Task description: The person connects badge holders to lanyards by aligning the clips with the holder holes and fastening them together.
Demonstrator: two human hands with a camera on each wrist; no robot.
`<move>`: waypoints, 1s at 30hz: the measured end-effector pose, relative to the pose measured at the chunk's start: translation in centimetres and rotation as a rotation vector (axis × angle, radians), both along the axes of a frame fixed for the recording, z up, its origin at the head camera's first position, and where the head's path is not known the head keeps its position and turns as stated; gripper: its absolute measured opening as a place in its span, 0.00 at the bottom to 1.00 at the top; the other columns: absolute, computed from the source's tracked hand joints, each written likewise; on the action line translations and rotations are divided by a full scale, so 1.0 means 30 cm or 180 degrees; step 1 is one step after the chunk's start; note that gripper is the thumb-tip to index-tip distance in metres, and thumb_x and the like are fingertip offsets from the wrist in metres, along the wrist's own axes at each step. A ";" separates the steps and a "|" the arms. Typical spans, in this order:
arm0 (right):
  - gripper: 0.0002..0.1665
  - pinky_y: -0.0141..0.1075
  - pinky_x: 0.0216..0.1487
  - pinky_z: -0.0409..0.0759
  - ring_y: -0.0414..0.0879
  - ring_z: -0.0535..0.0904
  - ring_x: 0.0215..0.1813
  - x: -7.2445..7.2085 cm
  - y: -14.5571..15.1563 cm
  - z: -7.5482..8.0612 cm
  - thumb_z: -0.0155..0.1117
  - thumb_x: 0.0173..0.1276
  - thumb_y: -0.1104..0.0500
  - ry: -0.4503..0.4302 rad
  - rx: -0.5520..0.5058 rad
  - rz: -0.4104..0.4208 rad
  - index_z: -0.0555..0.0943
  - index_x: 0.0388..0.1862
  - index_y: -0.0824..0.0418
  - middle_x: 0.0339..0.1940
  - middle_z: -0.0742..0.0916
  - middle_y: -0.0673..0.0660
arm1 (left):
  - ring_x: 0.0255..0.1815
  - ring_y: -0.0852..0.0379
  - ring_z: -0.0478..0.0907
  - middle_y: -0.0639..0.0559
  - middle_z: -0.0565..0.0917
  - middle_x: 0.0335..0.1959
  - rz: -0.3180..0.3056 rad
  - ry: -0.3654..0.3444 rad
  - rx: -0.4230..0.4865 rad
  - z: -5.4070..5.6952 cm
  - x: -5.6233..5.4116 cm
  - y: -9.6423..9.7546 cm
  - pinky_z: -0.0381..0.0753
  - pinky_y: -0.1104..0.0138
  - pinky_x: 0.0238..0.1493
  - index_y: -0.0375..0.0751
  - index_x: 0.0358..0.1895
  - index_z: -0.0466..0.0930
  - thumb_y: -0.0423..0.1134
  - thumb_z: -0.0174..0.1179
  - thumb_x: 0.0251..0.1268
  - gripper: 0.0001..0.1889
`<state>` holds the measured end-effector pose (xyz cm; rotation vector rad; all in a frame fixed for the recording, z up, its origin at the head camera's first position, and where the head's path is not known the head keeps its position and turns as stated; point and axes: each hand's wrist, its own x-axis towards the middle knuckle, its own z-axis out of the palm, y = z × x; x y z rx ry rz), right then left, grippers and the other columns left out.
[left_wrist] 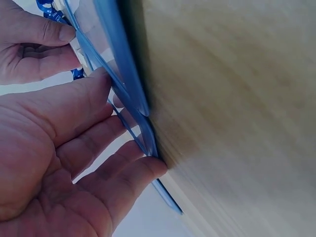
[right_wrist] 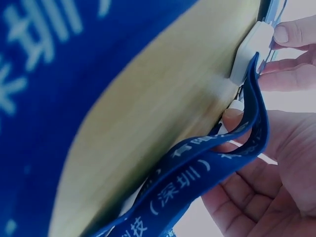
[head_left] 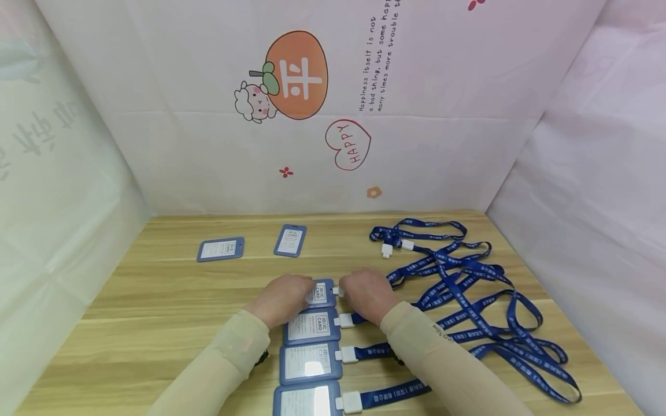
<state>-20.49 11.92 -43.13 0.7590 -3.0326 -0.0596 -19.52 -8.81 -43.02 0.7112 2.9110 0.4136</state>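
Note:
In the head view, my left hand [head_left: 288, 299] pinches the left part of a blue-framed ID card holder [head_left: 324, 296], the farthest in a column. Seen from the left wrist, the thumb and fingers of my left hand [left_wrist: 64, 153] grip the holder's edge close over the table. My right hand [head_left: 368, 294] pinches a white lanyard clip [head_left: 336, 291] at the holder's slotted end. From the right wrist, the thumb of my right hand [right_wrist: 276, 163] lies on the small white clip [right_wrist: 237, 105], beside a blue lanyard [right_wrist: 182, 182]. The curled right fingers hide part of the strap.
Nearer me, more holders [head_left: 311, 363] lie in line, each with a white clip [head_left: 348, 354] and blue strap. Tangled lanyards [head_left: 468, 289] cover the table's right side. Two loose holders, one sideways [head_left: 221, 249] and one upright [head_left: 290, 240], lie farther back. Printed cloth walls [head_left: 208, 162] enclose the wooden table [head_left: 156, 300].

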 end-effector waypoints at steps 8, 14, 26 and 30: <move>0.05 0.35 0.35 0.88 0.38 0.82 0.27 -0.003 -0.002 -0.003 0.71 0.71 0.60 0.0137 -0.0055 0.0080 0.92 0.37 0.52 0.30 0.92 0.49 | 0.47 0.53 0.86 0.49 0.90 0.47 0.0002 0.0034 -0.0007 0.000 -0.007 -0.002 0.87 0.58 0.57 0.42 0.53 0.88 0.32 0.67 0.70 0.11; 0.05 0.35 0.36 0.89 0.39 0.85 0.29 -0.004 -0.005 -0.005 0.72 0.70 0.60 0.0182 -0.0048 0.0103 0.93 0.37 0.52 0.31 0.92 0.49 | 0.46 0.54 0.86 0.49 0.90 0.47 -0.0012 0.0044 -0.0010 -0.002 -0.007 -0.002 0.87 0.58 0.57 0.43 0.52 0.88 0.32 0.67 0.69 0.11; 0.06 0.34 0.38 0.89 0.39 0.86 0.30 -0.008 -0.007 -0.003 0.72 0.70 0.61 0.0098 -0.0051 0.0149 0.93 0.38 0.52 0.32 0.93 0.49 | 0.47 0.54 0.86 0.50 0.90 0.48 -0.0026 0.0019 -0.0023 -0.004 -0.004 -0.003 0.86 0.57 0.58 0.43 0.54 0.88 0.33 0.68 0.69 0.12; 0.06 0.33 0.38 0.89 0.39 0.86 0.30 -0.009 -0.010 -0.002 0.71 0.70 0.61 0.0101 -0.0083 0.0129 0.93 0.38 0.52 0.32 0.93 0.49 | 0.48 0.54 0.86 0.50 0.90 0.49 -0.0019 0.0025 -0.0042 -0.005 -0.005 -0.005 0.86 0.57 0.59 0.44 0.54 0.88 0.33 0.68 0.69 0.13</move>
